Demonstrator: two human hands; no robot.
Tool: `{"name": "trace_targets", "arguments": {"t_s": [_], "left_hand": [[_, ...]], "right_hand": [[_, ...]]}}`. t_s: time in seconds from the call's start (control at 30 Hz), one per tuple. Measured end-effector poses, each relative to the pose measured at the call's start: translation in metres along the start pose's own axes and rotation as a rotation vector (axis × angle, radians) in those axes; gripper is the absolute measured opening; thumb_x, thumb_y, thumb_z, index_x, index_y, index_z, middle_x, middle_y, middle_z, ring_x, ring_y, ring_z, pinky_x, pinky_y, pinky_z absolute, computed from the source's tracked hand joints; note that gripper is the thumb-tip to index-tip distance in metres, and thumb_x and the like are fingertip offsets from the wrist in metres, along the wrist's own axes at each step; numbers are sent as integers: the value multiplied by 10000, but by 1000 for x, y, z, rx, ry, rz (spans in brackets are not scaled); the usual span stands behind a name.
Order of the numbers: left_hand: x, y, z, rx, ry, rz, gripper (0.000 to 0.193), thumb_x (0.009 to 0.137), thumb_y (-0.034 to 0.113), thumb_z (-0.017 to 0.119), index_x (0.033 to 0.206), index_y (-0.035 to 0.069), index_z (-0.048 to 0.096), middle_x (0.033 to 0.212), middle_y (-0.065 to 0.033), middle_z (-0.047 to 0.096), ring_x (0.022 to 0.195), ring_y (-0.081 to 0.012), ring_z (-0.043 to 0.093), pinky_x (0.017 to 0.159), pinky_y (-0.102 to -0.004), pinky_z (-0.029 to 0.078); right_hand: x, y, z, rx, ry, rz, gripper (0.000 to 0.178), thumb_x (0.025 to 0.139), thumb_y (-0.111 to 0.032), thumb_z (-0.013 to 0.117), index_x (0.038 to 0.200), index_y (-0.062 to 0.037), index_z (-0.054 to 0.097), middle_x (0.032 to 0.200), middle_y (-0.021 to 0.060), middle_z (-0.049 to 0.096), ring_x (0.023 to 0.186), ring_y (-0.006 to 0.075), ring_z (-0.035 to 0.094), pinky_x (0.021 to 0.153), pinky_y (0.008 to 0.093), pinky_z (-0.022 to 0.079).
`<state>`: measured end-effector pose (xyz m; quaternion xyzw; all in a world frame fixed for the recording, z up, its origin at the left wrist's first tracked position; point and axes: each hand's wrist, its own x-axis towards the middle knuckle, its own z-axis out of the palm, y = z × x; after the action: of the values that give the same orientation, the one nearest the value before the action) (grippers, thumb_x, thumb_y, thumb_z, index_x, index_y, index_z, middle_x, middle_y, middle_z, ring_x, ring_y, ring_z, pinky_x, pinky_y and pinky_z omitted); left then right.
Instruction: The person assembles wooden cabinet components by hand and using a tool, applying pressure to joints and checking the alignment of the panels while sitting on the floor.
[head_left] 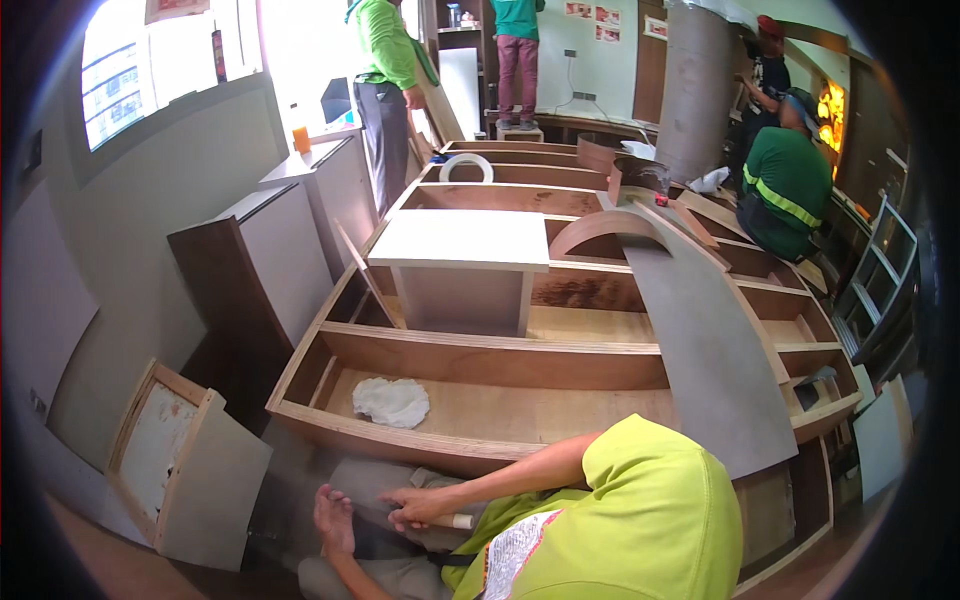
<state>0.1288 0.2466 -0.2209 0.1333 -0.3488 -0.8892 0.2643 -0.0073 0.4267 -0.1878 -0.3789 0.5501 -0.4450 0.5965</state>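
Observation:
My right hand (pixel 424 506) is closed around a short, pale, cylindrical handle (pixel 461 521). Its rounded end sticks out on the side toward my body, and the rest of the tool cannot be made out. To its left, my left hand (pixel 336 521) is raised with the fingers loosely apart and nothing visible in it. Both hands are above my grey trousers (pixel 365 482), beside the near edge of a large wooden frame (pixel 480 450). A crumpled white cloth or wad (pixel 391 402) lies in the frame's nearest compartment.
A white-topped box (pixel 460 240) stands on the frame, and a curved grey sheet (pixel 700 350) lies across it. A tape roll (pixel 467 168) lies farther back. At left are a small wooden box (pixel 195 460) and cabinets (pixel 255 270). Several people work beyond; a ladder (pixel 880 270) leans at right.

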Motion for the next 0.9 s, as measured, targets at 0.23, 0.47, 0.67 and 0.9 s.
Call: {"name": "trace_targets", "arguments": {"t_s": [0.23,0.47,0.67,0.9], "left_hand": [[15,-19,-30,253,227,40,228,933,292,589,1075,135,504,869,-11,555,756,-114,539,699,-235,446],[8,-19,-23,215,197,-28,215,930,280,601,1073,156,499,893,37,538,765,-78,508,677,-224,404],[10,-15,-34,206,172,-51,235,923,267,615,1083,121,525,889,51,534,738,-70,495,641,-230,387],[7,-17,-28,253,172,-113,338,921,346,609,1079,59,529,871,8,536,704,-105,504,639,-238,399]], "right_hand": [[5,1,1,-17,39,-35,709,902,-172,506,1473,-5,122,762,47,582,516,101,497,423,253,432],[3,0,1,-47,-31,-60,689,900,-146,480,1473,-5,124,751,49,571,505,98,490,423,249,425],[-1,-1,2,-28,-64,-104,677,912,-148,466,1474,-2,119,748,46,560,507,89,474,429,241,418],[-3,-2,2,-9,-46,-44,678,921,-172,468,1474,3,118,773,41,559,536,89,480,440,240,419]]}}
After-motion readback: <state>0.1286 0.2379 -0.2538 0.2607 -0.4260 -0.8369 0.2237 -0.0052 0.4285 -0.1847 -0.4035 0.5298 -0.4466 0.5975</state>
